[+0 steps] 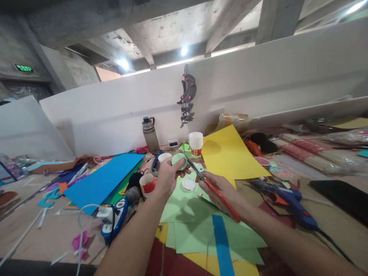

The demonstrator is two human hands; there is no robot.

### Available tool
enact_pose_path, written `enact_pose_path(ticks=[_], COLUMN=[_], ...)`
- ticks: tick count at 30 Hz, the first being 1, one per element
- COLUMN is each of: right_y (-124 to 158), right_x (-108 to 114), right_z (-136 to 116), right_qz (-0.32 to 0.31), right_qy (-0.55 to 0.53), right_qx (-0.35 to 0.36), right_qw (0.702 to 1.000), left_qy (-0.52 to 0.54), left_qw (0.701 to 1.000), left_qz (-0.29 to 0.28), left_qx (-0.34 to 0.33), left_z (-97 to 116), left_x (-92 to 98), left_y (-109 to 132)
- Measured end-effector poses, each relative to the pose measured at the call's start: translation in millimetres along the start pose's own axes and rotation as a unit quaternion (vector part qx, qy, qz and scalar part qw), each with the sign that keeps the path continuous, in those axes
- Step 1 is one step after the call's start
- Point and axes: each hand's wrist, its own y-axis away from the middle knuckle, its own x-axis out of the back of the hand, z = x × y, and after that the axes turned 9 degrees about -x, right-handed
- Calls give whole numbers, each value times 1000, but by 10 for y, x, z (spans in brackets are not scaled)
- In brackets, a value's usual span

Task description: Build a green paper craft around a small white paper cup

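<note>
My left hand (pixel 170 174) pinches a round light-green paper piece (pixel 179 162) between thumb and fingers. In my right hand (pixel 214 186) are scissors (pixel 220 193) with red handles, their blades pointing up and left beside the green piece. Whether the blades touch the paper is hard to tell. Below the hands lie light-green sheets (pixel 184 209) and a small white paper cup or disc (pixel 188 185). A blue strip (pixel 222 245) rests on the sheets. To the left of my left hand stands a red and white paper cup (pixel 147 184).
Stacked paper cups (pixel 196 143) and a bottle (pixel 150 136) stand at the back. Yellow card (pixel 230 157) lies right of centre, blue card (pixel 103 180) left. A power strip (pixel 116 220) is at the left, a blue glue gun (pixel 299 209) and a black phone-like object (pixel 342 199) at the right.
</note>
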Motion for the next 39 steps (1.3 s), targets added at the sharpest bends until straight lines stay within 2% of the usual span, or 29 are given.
enact_pose_path(ticks=[8,31,39], right_y=[-25,3,-39], right_x=[-8,8,5], right_z=[47,-13,74], right_qz=[6,-7,-3], right_qy=[-7,-6,-13], right_qx=[15,-9,13], right_qw=[1000,1000,1000], left_qy=[-7,-1,-19], left_qw=[999,1000,999], left_qz=[-23,-20,-30], left_qx=[28,-12,24], left_z=[-2,-22,-25], left_x=[-77,11,-24], left_y=[48,-1,24])
